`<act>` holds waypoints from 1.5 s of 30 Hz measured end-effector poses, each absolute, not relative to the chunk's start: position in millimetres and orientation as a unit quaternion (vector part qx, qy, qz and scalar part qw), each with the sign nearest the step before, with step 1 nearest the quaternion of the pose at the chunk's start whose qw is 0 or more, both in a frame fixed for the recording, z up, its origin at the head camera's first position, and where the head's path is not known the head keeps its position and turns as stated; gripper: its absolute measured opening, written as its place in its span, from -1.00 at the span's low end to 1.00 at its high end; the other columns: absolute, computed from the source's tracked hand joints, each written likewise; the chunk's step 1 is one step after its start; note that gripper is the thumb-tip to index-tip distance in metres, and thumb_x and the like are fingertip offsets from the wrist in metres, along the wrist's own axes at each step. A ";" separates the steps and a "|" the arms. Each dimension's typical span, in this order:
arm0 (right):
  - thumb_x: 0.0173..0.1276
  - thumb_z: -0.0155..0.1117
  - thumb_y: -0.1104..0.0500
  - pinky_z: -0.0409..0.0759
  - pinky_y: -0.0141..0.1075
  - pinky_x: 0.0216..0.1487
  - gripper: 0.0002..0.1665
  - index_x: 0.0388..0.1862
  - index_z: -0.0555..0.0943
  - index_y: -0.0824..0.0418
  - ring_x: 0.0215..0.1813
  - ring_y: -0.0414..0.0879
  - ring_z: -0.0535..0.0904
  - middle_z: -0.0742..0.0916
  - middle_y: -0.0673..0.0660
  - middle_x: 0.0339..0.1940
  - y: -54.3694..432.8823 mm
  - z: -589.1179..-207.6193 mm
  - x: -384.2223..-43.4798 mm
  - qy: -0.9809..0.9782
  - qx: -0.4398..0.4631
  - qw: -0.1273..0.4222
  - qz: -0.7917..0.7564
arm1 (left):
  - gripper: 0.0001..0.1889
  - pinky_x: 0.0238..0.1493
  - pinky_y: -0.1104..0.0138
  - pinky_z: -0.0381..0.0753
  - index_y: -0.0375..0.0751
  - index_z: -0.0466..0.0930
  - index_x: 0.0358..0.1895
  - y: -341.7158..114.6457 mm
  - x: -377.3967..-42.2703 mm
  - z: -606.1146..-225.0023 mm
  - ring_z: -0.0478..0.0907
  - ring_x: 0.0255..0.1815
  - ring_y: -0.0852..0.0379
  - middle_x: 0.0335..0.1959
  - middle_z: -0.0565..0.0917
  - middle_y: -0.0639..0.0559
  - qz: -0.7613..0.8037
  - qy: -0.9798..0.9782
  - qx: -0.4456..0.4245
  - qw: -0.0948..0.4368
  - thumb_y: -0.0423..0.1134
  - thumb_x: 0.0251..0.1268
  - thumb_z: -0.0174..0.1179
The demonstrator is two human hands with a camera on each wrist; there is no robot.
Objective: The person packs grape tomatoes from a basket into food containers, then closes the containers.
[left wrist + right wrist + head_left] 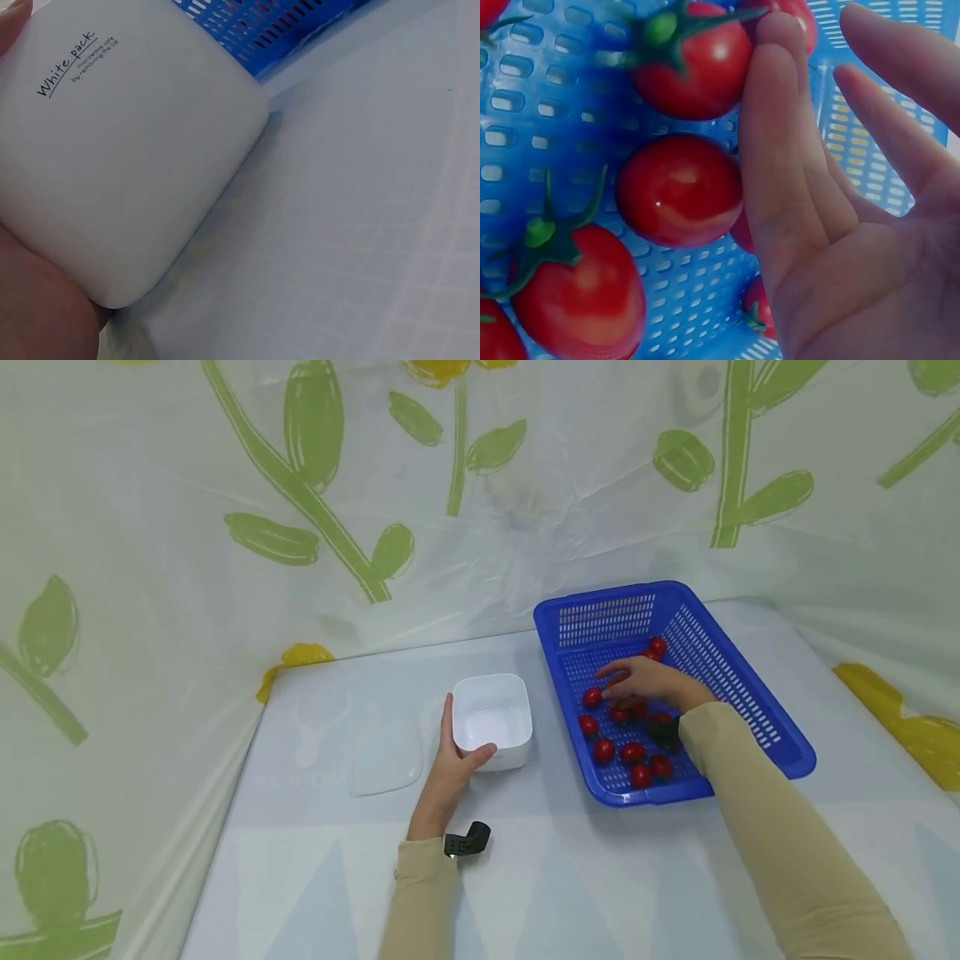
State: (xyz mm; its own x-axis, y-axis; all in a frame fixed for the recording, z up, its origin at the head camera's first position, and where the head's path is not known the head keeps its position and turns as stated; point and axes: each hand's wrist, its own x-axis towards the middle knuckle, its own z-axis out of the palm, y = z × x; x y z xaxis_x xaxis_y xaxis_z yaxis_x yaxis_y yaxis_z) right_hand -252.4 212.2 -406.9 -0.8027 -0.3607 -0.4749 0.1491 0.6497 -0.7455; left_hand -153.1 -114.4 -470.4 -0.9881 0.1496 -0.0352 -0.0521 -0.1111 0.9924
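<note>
My left hand grips a square white plastic container by its left side, thumb at the near rim and fingers along the wall. The container stands open-topped on the table, and the left wrist view shows printed lettering on its side. Inside a blue slotted basket, my right hand hovers among red cherry tomatoes. In the right wrist view its fingers are extended, fingertips beside a tomato with a green stem. Nothing is held in that hand.
A translucent flat lid lies on the white table, left of the container. The basket stands to the container's right. Behind the table hangs a pale sheet with printed green leaves.
</note>
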 end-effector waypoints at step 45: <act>0.21 0.07 0.14 0.39 0.09 -0.04 -0.52 0.13 0.42 0.24 -0.09 0.14 0.46 0.53 0.32 -0.01 186.0 -368.5 -245.1 0.944 -0.134 0.143 -0.265 | 0.04 0.27 0.09 0.00 0.35 -0.30 0.37 -115.5 -152.7 -465.2 0.01 0.31 0.00 0.38 -0.06 0.13 0.742 0.665 0.056 0.058 -0.20 -0.02 0.33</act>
